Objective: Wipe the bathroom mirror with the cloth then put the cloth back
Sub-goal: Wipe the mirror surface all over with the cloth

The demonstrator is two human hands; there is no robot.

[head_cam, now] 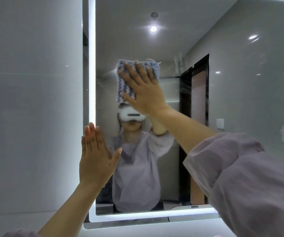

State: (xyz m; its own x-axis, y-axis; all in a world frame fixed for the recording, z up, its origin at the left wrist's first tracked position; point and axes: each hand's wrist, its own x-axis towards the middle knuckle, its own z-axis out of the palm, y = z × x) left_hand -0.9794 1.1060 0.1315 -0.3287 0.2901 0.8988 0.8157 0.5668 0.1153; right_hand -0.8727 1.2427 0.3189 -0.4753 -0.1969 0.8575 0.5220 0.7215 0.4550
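Note:
The bathroom mirror (172,168) fills the middle of the view, framed by a glowing white light strip. A blue and white zigzag cloth (123,82) is pressed flat against the glass in its upper middle part. My right hand (143,89) lies spread over the cloth, palm down, holding it to the mirror. My left hand (95,156) rests flat with its fingers together on the mirror's lit left edge, holding nothing. Faint wipe streaks show on the glass to the right of the cloth.
Grey glossy wall tiles (31,100) run to the left of the mirror. The lit bottom edge of the mirror (146,215) sits just above a pale ledge. The reflection shows a person in a lilac top, a dark doorway and ceiling lamps.

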